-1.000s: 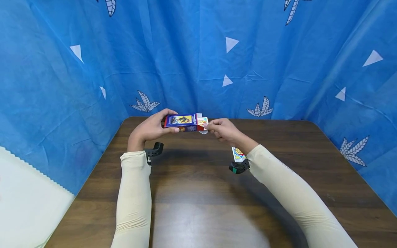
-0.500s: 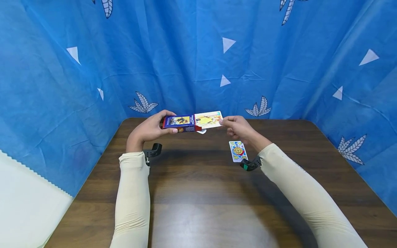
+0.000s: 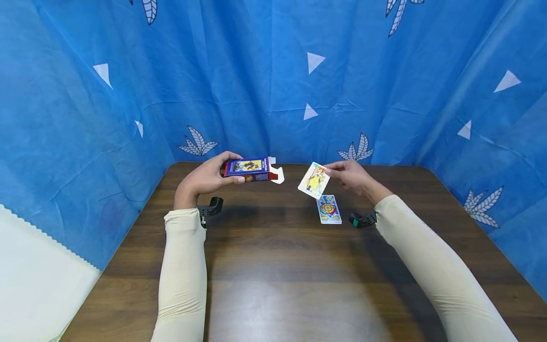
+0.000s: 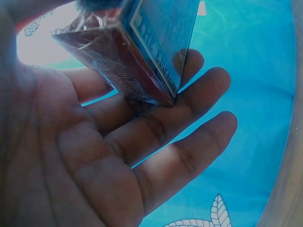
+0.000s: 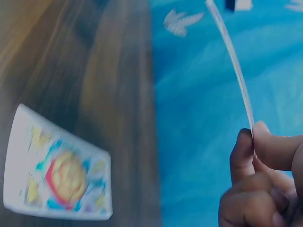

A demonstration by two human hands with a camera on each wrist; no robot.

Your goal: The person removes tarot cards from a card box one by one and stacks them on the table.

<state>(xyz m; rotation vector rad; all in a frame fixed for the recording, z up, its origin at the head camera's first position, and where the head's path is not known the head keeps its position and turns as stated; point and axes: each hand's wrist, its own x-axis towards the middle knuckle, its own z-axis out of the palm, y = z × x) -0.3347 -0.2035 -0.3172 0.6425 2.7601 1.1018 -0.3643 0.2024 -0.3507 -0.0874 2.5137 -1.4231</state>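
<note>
My left hand [image 3: 207, 175] grips a blue and red card box [image 3: 248, 166] between thumb and fingers, above the table's far side. The box's right end is unfolded, with white flaps [image 3: 278, 175] sticking out. In the left wrist view, the box [image 4: 137, 56] rests against the fingers and its lower end looks glossy. My right hand [image 3: 352, 176] pinches a yellow picture card [image 3: 314, 181] by its corner, in the air right of the box. Edge-on in the right wrist view, that card [image 5: 234, 61] looks thin. Below it on the table lies another card [image 3: 328, 210] with a round wheel-like picture.
A dark wooden table [image 3: 265, 256] spreads beneath both arms. Behind it hangs a blue curtain [image 3: 239, 85] with white triangles and leaf prints. White cloth [image 3: 38, 280] lies at the lower left.
My right hand has drawn the yellow card out of the box, moved right and tilted it above the card on the table. The left hand and box have hardly moved.
</note>
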